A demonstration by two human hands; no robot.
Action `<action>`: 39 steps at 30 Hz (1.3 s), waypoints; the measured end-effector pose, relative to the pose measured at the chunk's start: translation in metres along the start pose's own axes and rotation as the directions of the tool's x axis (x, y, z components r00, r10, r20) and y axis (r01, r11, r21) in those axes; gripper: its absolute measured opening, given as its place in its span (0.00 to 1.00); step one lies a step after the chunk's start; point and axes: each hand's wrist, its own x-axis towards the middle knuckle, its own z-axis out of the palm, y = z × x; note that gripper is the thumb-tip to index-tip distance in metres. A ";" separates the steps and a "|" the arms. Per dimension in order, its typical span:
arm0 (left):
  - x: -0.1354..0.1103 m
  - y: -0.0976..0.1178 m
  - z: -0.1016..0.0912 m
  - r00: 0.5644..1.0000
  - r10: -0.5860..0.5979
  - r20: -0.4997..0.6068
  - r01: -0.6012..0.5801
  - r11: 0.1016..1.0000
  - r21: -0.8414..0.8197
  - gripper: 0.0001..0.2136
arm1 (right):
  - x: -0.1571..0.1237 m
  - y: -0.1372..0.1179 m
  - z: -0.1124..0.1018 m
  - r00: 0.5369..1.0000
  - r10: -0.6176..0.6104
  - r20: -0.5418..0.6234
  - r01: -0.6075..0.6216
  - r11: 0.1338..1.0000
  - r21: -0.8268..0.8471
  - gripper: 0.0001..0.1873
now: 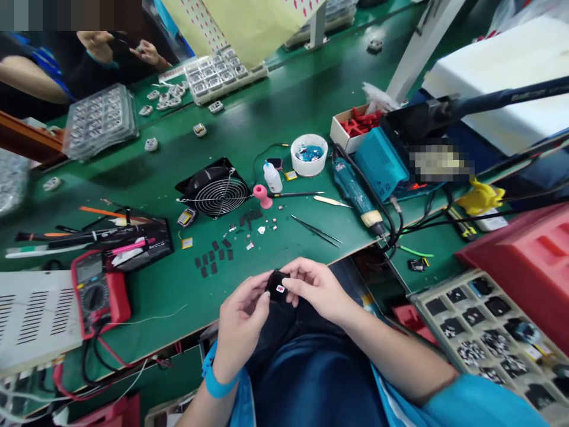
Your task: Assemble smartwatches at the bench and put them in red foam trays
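Between my two hands, just off the bench's front edge, is a small black rounded case [274,283] with a white and red sticker on its face. My left hand [246,314] pinches it from the left with thumb and fingers. On the other side my right hand [313,289] grips its right edge, the thumb lying beside the sticker. What the case's underside looks like is hidden. Nearest on the green bench lie several small black pads [213,258], some tiny loose parts [261,229] and a pair of tweezers [316,230].
A fan [220,193], a dropper bottle [272,177], a white bowl [309,156] and an electric screwdriver [358,190] stand farther back. At left sits a red multimeter [94,290]; at right, a parts tray [484,332]. Another person's hands [146,52] work across the bench.
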 end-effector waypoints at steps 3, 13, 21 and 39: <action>0.000 -0.001 -0.001 0.998 0.064 0.010 -0.064 0.997 0.031 0.12 | -0.003 -0.001 -0.001 1.000 0.031 0.006 -0.031 0.999 0.041 0.22; 0.006 -0.004 -0.009 0.999 -0.013 -0.035 0.014 0.999 0.038 0.07 | -0.017 0.017 0.013 0.943 0.297 0.152 -0.313 0.945 0.097 0.30; 0.002 -0.005 -0.007 0.998 -0.013 -0.060 0.009 0.998 -0.068 0.05 | -0.014 0.013 0.011 0.978 0.204 0.042 -0.207 0.974 0.088 0.27; -0.009 -0.026 -0.007 0.999 0.026 -0.046 -0.037 0.963 -0.266 0.08 | 0.001 -0.005 0.009 0.998 0.053 -0.024 -0.051 0.995 0.087 0.23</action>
